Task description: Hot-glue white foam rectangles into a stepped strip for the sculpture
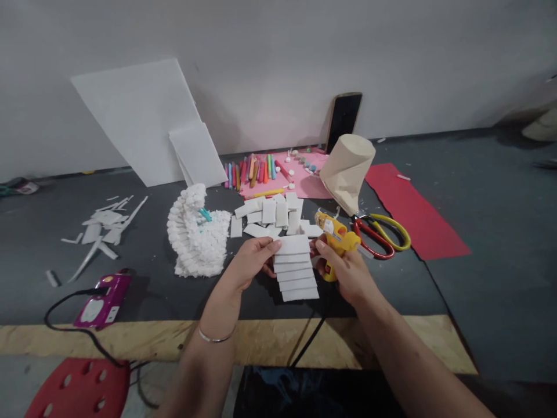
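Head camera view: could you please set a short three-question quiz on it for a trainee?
1. True or false: the right hand holds the yellow glue gun.
2. The scissors lie: A) on the pink sheet; B) between the glue gun and the red sheet; C) beside the purple device.
3. What does the left hand grip?
Key: 1 true; 2 B; 3 the stepped white strips.
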{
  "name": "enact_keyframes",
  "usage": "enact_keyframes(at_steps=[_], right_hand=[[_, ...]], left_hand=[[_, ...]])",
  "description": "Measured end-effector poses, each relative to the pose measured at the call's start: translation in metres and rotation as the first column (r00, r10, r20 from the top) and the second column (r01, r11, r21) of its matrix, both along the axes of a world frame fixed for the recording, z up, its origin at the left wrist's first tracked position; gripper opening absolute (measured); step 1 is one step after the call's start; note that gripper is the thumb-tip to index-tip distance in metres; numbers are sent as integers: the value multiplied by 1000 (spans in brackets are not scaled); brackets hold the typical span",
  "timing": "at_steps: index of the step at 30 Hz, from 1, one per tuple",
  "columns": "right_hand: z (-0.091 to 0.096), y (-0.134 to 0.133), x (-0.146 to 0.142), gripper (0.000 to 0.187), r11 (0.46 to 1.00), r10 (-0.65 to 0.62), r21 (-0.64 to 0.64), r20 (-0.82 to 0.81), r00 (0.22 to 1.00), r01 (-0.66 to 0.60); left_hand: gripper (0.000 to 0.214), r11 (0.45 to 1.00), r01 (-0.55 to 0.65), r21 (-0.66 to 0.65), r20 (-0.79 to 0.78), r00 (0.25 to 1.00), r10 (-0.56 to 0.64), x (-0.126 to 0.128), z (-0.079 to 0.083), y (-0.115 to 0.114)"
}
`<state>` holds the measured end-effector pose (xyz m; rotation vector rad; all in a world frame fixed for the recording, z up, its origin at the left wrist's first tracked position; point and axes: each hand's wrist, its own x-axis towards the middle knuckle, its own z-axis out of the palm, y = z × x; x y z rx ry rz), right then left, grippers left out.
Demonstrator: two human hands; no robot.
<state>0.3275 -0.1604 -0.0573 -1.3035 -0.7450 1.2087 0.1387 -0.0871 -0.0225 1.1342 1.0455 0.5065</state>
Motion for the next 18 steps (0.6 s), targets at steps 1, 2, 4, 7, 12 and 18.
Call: enact_keyframes(at_steps=[1, 2, 4, 7, 12, 18], right_hand=[[-1, 0, 0, 34, 1000, 15, -4, 22, 1000, -15], [-2, 0, 1, 34, 999, 32, -5, 47, 998, -32], [-4, 0, 2, 33, 998, 63, -4, 89, 994, -63], [-1, 0, 1, 33, 995, 99, -22, 96, 990, -98], [8, 1, -2, 38, 992, 110, -61, 45, 993, -107], [3, 0, -3, 34, 991, 112, -78, 61, 992, -107]], left_hand=[[42, 1000, -19, -7, 4, 1000, 19, 0, 0, 0], [42, 999, -37, -11, 9, 999, 37, 0, 0, 0], [42, 998, -65, -8, 16, 998, 66, -1, 0, 1], [43, 996, -93, 5, 24, 995, 93, -1, -1, 2], [45, 991, -130, 16, 24, 991, 129, -2, -4, 3], [44, 988, -157, 12, 28, 987, 156, -1, -3, 2]])
